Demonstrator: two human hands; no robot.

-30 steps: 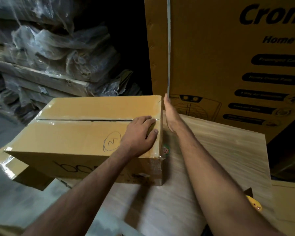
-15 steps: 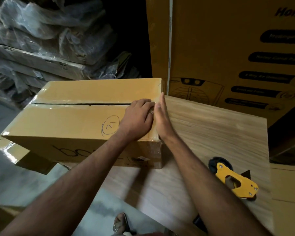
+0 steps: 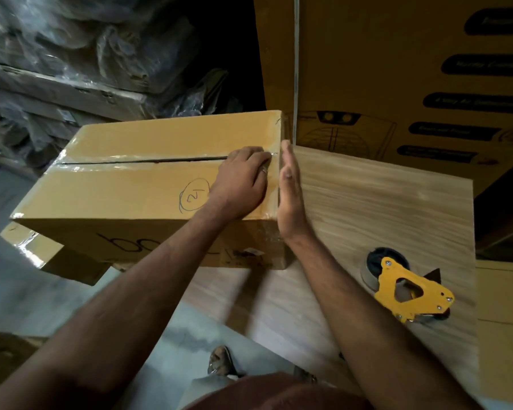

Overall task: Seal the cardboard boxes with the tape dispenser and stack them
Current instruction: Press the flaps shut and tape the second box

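The box (image 3: 148, 190) sits at the table's (image 3: 382, 208) left edge. The left hand (image 3: 243, 179) presses its top, fingers bent; the right hand (image 3: 289, 190), flat, presses its right side. Stiff, tape-slick, probably light: hold opposite sides.

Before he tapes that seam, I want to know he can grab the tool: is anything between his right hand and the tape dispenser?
Nothing visible. The right hand presses flat against the cardboard box end; the tape dispenser lies on bare wooden board nearer him, on that side.
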